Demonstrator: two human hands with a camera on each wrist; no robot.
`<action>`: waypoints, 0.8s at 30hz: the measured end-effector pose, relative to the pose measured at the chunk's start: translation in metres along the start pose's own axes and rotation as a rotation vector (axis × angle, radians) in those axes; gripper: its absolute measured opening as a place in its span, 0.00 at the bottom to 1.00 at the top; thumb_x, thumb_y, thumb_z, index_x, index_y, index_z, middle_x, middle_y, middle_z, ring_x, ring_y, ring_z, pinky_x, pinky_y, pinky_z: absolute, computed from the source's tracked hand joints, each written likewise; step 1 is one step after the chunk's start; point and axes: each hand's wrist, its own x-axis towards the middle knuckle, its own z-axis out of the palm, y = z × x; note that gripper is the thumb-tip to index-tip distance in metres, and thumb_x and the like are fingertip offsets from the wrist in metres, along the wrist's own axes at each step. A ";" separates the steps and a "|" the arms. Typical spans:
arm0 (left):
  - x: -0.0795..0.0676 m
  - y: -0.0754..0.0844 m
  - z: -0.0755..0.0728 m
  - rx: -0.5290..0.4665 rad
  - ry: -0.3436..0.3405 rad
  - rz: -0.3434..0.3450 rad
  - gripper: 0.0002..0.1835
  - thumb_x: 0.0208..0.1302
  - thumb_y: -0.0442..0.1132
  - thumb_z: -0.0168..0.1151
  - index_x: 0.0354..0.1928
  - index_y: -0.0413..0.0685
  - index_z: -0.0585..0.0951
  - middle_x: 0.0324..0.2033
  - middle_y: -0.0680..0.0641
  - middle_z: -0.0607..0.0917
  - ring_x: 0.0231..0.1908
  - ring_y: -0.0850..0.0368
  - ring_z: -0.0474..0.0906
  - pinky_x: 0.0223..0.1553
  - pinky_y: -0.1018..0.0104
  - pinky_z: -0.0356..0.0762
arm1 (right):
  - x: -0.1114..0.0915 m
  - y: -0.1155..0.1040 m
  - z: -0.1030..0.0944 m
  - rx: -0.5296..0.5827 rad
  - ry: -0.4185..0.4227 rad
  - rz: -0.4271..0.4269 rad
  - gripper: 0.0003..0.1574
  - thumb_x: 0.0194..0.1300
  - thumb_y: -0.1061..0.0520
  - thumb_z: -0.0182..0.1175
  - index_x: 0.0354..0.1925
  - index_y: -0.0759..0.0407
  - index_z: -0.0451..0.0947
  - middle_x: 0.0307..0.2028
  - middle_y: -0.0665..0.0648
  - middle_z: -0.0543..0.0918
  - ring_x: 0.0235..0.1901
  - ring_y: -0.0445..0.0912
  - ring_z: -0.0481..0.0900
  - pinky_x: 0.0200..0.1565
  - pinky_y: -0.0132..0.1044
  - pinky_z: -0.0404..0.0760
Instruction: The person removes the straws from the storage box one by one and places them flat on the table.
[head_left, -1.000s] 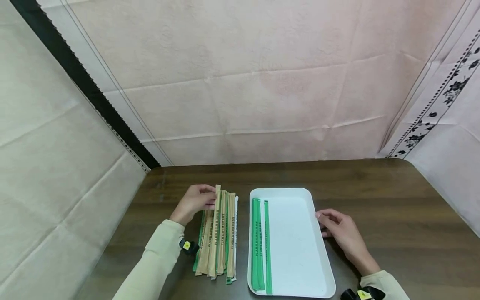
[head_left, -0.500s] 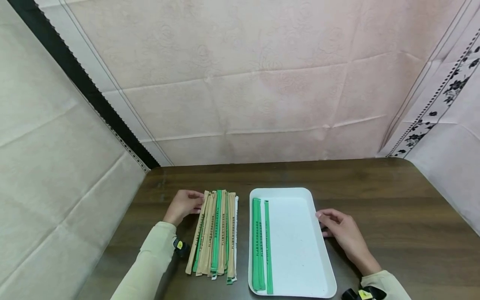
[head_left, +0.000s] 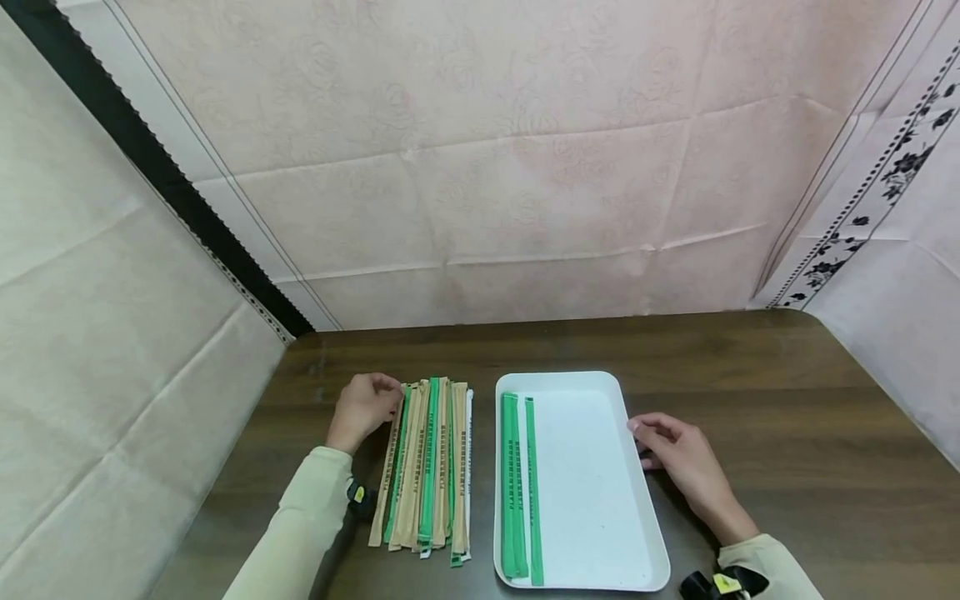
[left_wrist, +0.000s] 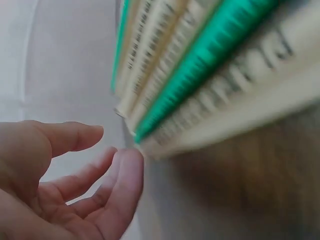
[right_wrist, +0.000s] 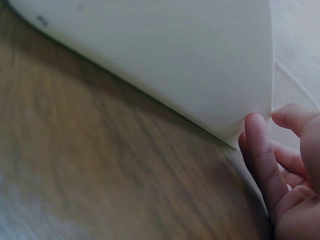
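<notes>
A row of long, slim paper packets point(head_left: 420, 467), mostly tan with some green and a white one at the right, lies on the table; dark print runs along them. My left hand point(head_left: 365, 408) is at the far end of the leftmost tan packet point(left_wrist: 240, 100). In the left wrist view its thumb and fingers are parted, with a fingertip close to that packet's end. My right hand point(head_left: 678, 458) pinches the right rim of a white tray point(head_left: 592, 483) between thumb and fingers. Several green packets point(head_left: 513, 483) lie lengthwise along the tray's left side.
The brown wooden table point(head_left: 795, 417) has a rounded far right corner. Pale cloth walls point(head_left: 525, 183) stand behind it and on both sides. Each wrist wears a black strap, the left one point(head_left: 362, 497) close beside the packets.
My left hand has carried a tan packet from the middle of the row to its left edge and released it. A green packet now shows mid-row. My right hand stays at the tray.
</notes>
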 end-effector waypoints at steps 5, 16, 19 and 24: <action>-0.011 0.029 0.006 0.085 0.017 0.126 0.13 0.76 0.42 0.62 0.54 0.43 0.86 0.42 0.43 0.89 0.32 0.53 0.82 0.31 0.60 0.77 | 0.000 0.001 -0.001 0.004 -0.003 0.001 0.28 0.79 0.47 0.63 0.62 0.68 0.80 0.46 0.60 0.87 0.41 0.42 0.84 0.40 0.37 0.89; -0.034 0.112 0.046 0.050 -0.211 0.272 0.11 0.73 0.38 0.68 0.53 0.43 0.87 0.39 0.48 0.87 0.32 0.55 0.84 0.32 0.60 0.83 | 0.000 0.000 -0.001 0.010 -0.007 0.002 0.28 0.79 0.47 0.63 0.62 0.68 0.80 0.46 0.60 0.87 0.41 0.42 0.85 0.40 0.36 0.88; -0.034 0.126 0.062 0.020 -0.269 0.245 0.12 0.73 0.37 0.68 0.54 0.40 0.85 0.37 0.47 0.87 0.33 0.50 0.88 0.37 0.55 0.88 | 0.000 0.000 -0.001 0.010 -0.001 -0.001 0.28 0.78 0.47 0.63 0.62 0.68 0.80 0.45 0.59 0.87 0.40 0.42 0.85 0.40 0.36 0.88; -0.033 0.140 0.087 0.059 -0.310 0.165 0.14 0.71 0.37 0.70 0.55 0.39 0.85 0.34 0.44 0.89 0.33 0.47 0.89 0.34 0.58 0.84 | 0.000 -0.001 0.000 0.024 -0.003 -0.003 0.29 0.78 0.46 0.64 0.62 0.68 0.80 0.44 0.60 0.87 0.39 0.42 0.85 0.40 0.36 0.88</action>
